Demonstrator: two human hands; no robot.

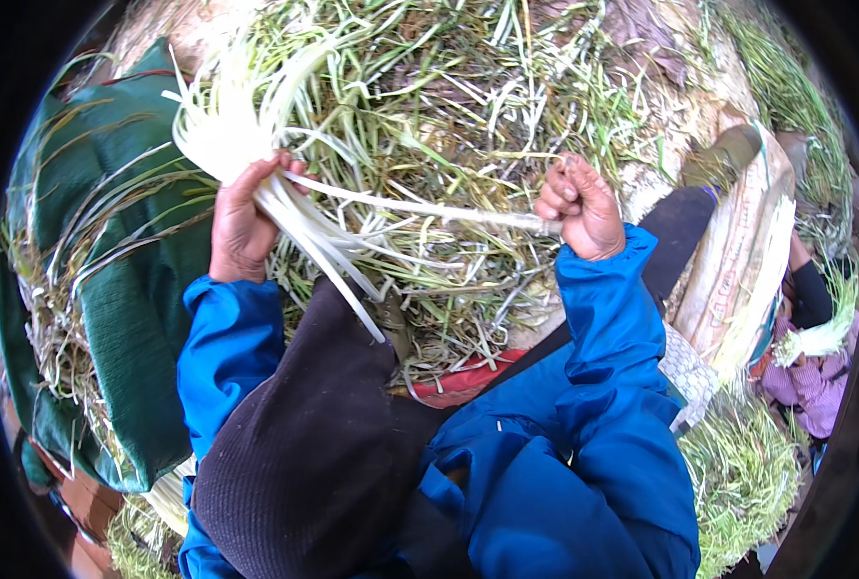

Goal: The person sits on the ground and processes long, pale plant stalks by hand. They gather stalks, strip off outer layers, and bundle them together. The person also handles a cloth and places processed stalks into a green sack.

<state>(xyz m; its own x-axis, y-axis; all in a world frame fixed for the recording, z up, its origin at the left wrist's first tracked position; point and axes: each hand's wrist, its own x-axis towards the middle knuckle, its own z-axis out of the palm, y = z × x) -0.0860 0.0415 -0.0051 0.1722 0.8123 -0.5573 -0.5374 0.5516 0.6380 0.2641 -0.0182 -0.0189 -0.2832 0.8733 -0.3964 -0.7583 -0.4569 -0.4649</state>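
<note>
My left hand is closed round a bunch of long pale stalks, which look like garlic chives or similar greens. Their upper part fans out above the fist, overexposed to white, and several loose ends hang below it. One longer pale stalk stretches from the bunch across to my right hand, whose fingers are curled. That stalk's end lies at the right palm, and a thin yellowish strand sticks out at the fingertips. Blue sleeves cover both forearms.
Loose leaves and stalks litter the ground ahead. A green cloth with plant scraps is at the left. To the right stand a printed woven sack and a heap of greens. Another person's dark sleeve shows at the far right, beside a pale bunch.
</note>
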